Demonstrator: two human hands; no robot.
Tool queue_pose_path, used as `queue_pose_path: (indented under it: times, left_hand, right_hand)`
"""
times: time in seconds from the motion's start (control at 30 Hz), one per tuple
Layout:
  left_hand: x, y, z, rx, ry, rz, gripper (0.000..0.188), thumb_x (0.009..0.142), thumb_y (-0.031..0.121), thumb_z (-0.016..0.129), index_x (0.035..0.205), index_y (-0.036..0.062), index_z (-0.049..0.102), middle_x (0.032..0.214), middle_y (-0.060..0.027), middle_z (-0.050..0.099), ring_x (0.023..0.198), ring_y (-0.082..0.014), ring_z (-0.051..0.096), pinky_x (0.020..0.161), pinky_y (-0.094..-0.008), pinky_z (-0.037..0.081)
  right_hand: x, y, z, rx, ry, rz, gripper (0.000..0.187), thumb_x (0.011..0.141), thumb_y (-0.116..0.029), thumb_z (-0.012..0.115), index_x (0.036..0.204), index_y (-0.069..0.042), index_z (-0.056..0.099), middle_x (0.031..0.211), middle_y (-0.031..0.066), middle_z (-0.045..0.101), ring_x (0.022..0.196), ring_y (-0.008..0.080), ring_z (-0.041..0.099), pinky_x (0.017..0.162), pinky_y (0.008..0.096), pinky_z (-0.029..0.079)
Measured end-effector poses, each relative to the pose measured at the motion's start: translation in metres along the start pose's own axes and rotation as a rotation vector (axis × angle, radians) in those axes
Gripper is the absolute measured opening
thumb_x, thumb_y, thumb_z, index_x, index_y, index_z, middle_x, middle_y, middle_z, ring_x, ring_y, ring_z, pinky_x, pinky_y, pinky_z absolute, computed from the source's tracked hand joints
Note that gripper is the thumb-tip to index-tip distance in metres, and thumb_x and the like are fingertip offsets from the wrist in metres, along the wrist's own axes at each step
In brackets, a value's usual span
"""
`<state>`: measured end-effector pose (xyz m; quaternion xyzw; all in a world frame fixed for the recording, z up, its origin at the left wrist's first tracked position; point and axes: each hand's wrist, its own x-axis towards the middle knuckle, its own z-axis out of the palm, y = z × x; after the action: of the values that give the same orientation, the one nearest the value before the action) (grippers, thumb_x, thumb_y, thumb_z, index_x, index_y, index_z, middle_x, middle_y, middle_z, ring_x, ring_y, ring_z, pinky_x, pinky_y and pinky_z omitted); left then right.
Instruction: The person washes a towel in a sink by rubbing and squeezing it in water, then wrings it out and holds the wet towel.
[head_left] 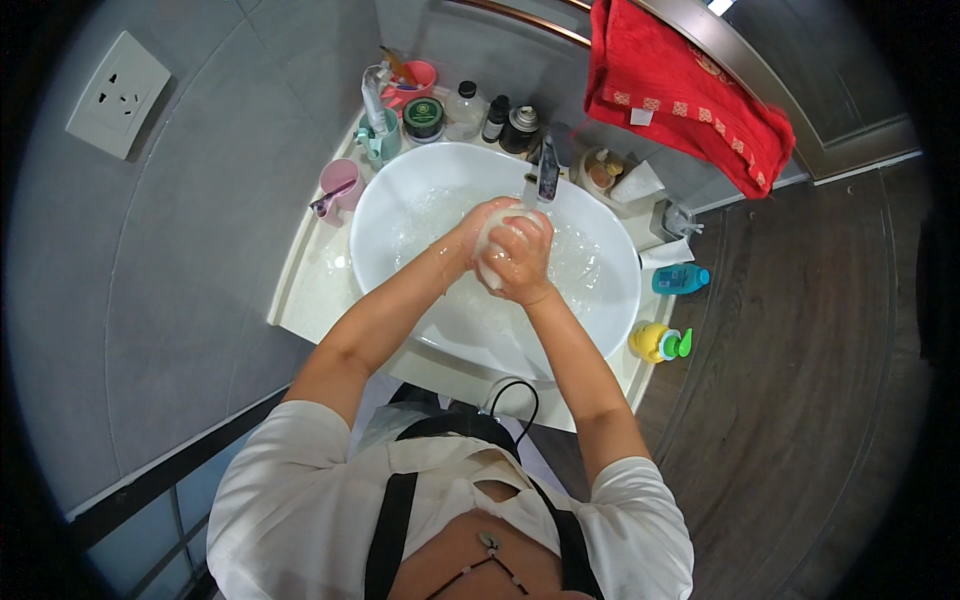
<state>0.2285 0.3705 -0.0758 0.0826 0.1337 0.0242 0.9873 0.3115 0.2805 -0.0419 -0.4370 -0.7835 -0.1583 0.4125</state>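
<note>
Both hands clamp a white bundle [485, 246] right over mid-sink [378, 235], left hand [480, 222] at its left, right hand [522, 262] curled across it! Its long axis slants from the faucet [548, 170] side toward the tabletop's [312, 300] front edge, far end nearest the spout.

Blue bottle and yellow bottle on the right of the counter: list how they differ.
The blue bottle has a plain blue cap; the yellow bottle has a green pump top. The blue bottle's body looks straighter, the yellow bottle's rounder. The blue bottle is farther from the person than the yellow bottle. Both are at the counter's right edge.
</note>
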Motion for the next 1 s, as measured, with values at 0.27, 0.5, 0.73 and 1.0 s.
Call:
queue_pose_path:
  times: [0.27,0.5,0.73,1.0]
  left_hand:
    - [0.018,-0.028,-0.018,0.059,0.402,0.424,0.026,0.084,0.030,0.040,0.082,0.0087,0.055,0.078,-0.0046,0.059,0.066,-0.0177,0.057,0.061,-0.0328,0.048]
    - [0.004,-0.071,-0.025,0.271,0.576,0.393,0.027,0.085,0.028,0.043,0.087,0.0051,0.058,0.082,-0.0072,0.059,0.073,-0.0197,0.057,0.065,-0.0327,0.047]
    - [-0.045,-0.024,-0.105,0.226,0.844,0.382,0.046,0.084,0.041,0.046,0.111,0.0039,0.049,0.107,-0.0126,0.053,0.094,-0.0282,0.055,0.077,-0.0440,0.045]
    - [-0.070,-0.039,-0.104,0.904,1.182,0.378,0.059,0.081,0.046,0.051,0.126,0.0090,0.039,0.134,-0.0142,0.029,0.123,-0.0343,0.027,0.094,-0.0524,0.031]
  right_hand:
    - [0.004,0.004,0.014,0.058,0.151,0.451,0.011,0.065,-0.015,0.061,0.069,-0.009,0.052,0.080,0.0083,0.054,0.078,0.0278,0.051,0.071,0.0411,0.040]
    - [-0.059,0.024,0.005,0.075,0.183,1.083,0.020,0.082,-0.020,0.051,0.075,-0.001,0.054,0.063,0.0155,0.054,0.062,0.0303,0.055,0.058,0.0371,0.042]
    - [-0.178,0.051,-0.018,0.670,0.143,1.998,0.044,0.083,-0.042,0.052,0.105,-0.004,0.057,0.086,0.0065,0.062,0.077,0.0220,0.060,0.062,0.0309,0.046]
    - [-0.161,0.030,-0.045,0.225,-0.010,1.799,0.027,0.082,-0.032,0.055,0.099,-0.011,0.057,0.091,0.0063,0.058,0.077,0.0191,0.058,0.066,0.0316,0.046]
